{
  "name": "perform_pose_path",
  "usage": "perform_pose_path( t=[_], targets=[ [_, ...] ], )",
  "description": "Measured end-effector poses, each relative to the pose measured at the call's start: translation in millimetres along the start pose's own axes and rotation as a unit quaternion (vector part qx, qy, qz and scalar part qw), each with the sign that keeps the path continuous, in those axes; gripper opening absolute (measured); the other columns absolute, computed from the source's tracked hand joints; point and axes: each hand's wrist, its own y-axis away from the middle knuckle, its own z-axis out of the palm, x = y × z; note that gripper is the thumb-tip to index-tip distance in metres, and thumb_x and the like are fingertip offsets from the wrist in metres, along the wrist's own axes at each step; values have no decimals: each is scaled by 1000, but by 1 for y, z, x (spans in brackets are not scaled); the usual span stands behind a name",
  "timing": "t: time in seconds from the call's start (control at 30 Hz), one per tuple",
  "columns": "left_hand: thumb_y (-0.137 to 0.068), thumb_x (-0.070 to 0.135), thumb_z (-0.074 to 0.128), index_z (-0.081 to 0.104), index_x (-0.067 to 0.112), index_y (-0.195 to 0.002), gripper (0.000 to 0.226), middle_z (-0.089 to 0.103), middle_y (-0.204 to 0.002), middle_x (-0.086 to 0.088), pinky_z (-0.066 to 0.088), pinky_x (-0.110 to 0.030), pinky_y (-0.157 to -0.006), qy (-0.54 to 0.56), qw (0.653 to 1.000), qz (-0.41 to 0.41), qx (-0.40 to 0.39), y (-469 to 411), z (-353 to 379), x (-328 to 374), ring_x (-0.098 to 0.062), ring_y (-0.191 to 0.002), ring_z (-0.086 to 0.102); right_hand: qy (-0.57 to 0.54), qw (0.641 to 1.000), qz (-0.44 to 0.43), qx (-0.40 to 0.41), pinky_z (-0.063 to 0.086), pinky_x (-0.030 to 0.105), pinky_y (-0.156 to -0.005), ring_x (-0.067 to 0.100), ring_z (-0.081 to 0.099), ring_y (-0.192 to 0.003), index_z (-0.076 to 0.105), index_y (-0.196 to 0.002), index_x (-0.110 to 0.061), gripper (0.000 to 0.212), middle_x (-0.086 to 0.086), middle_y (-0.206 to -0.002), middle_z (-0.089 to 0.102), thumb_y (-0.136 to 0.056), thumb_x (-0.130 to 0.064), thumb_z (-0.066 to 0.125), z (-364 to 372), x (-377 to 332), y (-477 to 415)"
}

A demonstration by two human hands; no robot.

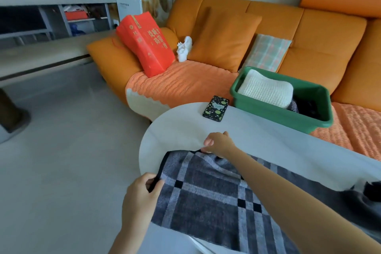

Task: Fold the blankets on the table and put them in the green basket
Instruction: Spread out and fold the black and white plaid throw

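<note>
Two corners of one edge of the grey plaid blanket (pixel 206 198) are held. The near corner is pinched between the thumb and curled fingers of the left hand (pixel 140 194), and the far one is nipped under the fingertips of the right hand (pixel 219 143). Both grips are thus closed on cloth, neither spread. The blanket is judged soft, limp and fairly light, with a woven surface unlikely to slip. It is expected to sag wherever it is not supported, so corners and hems are the places to be taken. From the held edge the cloth runs off to the right across the white desk (pixel 181 128), and part of it is bunched at the far right. A phone (pixel 216 108) lies on the desk beyond the right hand, apart from the blanket. The green basket (pixel 268 113) is set on the orange sofa (pixel 329 47) just past the desk, and a folded white knitted blanket (pixel 266 88) is already lodged in it.
</note>
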Motion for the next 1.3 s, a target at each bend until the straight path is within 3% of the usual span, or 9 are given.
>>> perform_pose_path(
  t=[0.2,0.37,0.5,0.63,0.77,0.93,1.07,1.2,1.3],
  targets=[
    [-79,17,70,67,23,-78,7,65,-69,7,49,-31,-63,28,1000,-8,0,3,-2,-15,-11,-68,61,33,997,-38,-58,49,34,-86,24,60,-98,66,-96,-11,11,6,-107,66,-89,-14,59,0,-14,-6],
    [-79,11,71,69,18,-79,8,67,-71,8,41,-9,-59,93,994,-22,48,-16,-7,-24,-3,-70,60,2,987,-25,157,42,32,-66,27,58,-80,52,-99,-14,13,8,-96,60,-93,-8,43,-12,-41,-27],
    [-81,11,68,68,20,-79,9,68,-73,11,43,-12,-62,100,991,-8,86,-53,-16,-22,-5,-72,62,-158,952,-51,256,48,43,-64,32,59,-74,43,-92,-8,7,16,-86,58,-92,-1,42,-28,-75,-65],
    [-83,9,65,67,14,-100,17,66,-97,-5,45,-34,-80,-11,994,3,111,-83,-15,-23,-26,-91,60,-154,975,-33,158,46,37,-78,31,56,-102,46,-118,-4,25,16,-119,53,-93,-2,47,-19,-87,-79],
    [-82,12,67,60,5,-116,35,57,-117,-17,39,-45,-96,-152,972,114,137,-71,-2,-19,-38,-111,50,-71,995,-69,30,39,43,-103,27,50,-122,28,-145,-11,53,5,-157,13,-98,-27,47,16,-64,-53],
    [-95,52,22,49,15,-135,61,47,-140,-9,34,-46,-106,-261,948,180,-20,-38,38,-21,-28,-130,44,116,985,-129,-19,-7,41,-117,18,-13,-145,-5,-150,-24,73,-1,-157,-14,-92,-62,15,55,-33,-17],
    [-95,56,15,51,16,-133,66,47,-140,-11,23,-42,-105,-345,917,190,-60,-44,42,-34,-28,-128,45,140,984,-106,20,-10,40,-118,17,-19,-143,-11,-149,-27,83,-3,-157,-16,-78,-69,-5,68,-37,-21],
    [-94,60,8,43,19,-138,69,40,-145,-9,31,-46,-106,-364,914,172,-57,-69,33,-44,-27,-134,37,143,985,-90,36,-8,43,-118,18,-18,-144,-9,-149,-26,73,-1,-157,-15,-89,-64,3,74,-49,-39],
    [-85,68,-9,26,23,-145,83,20,-153,-4,20,-48,-111,-354,918,170,-60,-83,29,-46,-24,-142,17,143,985,-84,45,-8,43,-118,19,-17,-144,-8,-150,-25,70,-1,-157,-14,-93,-63,7,75,-56,-50]
  ],
)
